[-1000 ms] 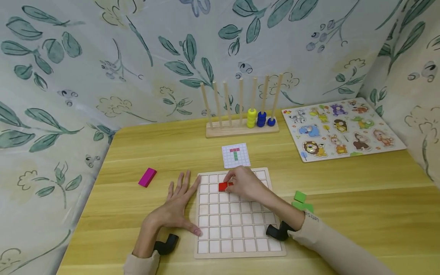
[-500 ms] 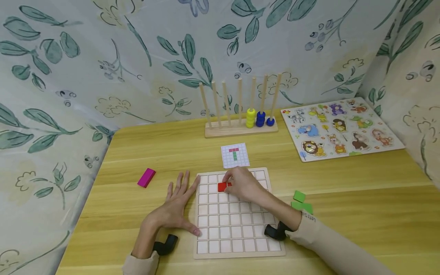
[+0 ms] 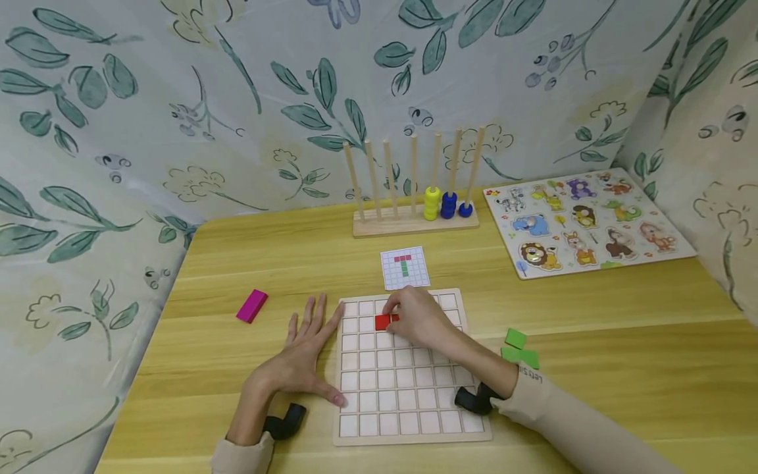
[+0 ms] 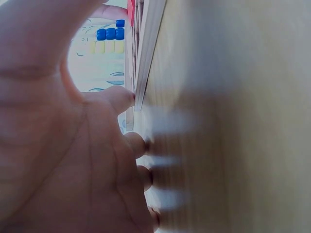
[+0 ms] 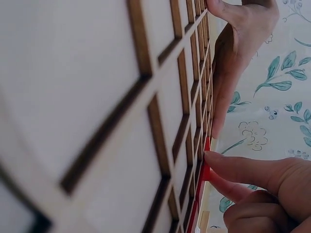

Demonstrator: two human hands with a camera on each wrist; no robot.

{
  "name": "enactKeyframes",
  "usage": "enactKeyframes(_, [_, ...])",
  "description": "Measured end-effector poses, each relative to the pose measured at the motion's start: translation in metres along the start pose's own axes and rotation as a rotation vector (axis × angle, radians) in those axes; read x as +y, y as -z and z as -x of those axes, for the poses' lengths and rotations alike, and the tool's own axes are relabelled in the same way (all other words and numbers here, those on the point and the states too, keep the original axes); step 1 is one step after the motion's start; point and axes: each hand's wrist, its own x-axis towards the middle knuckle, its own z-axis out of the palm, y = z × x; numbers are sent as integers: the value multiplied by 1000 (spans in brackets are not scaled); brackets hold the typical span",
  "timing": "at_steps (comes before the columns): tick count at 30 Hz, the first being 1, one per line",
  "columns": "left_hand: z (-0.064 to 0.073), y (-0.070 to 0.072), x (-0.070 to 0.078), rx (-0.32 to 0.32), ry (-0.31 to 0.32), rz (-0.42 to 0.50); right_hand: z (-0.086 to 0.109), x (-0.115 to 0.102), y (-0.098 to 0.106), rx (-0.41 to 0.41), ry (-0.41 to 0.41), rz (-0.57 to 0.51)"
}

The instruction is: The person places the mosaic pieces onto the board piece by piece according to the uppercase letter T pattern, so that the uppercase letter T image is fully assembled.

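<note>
A wooden grid board [image 3: 412, 437] with white square cells lies on the table. My left hand [image 3: 299, 362] is spread at its left side, thumb on the board's edge and fingers reaching to the upper left corner. Over the board's second row, my right hand [image 3: 423, 319] pinches a red square tile [image 5: 207, 170] between thumb and finger. Another red tile [image 3: 381, 322] sits in the cell just left of that hand. The fingers of my right hand cover part of the row. A pattern card [image 3: 405, 268] showing a red and green T lies beyond the board.
Green tiles [image 3: 516, 338] lie right of the board, near my right forearm. On the left is a magenta block [image 3: 252, 306]. A peg stand [image 3: 416, 225] with yellow and blue beads and an animal puzzle board [image 3: 592, 220] stand at the back.
</note>
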Motion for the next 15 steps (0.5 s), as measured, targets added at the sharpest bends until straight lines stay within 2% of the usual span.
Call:
enactKeyframes(8, [-1, -1, 0, 3, 2, 5, -5, 10, 1, 13, -50, -81])
enactKeyframes(15, [-2, -1, 1, -2, 4, 17, -2, 13, 6, -25, -61, -150])
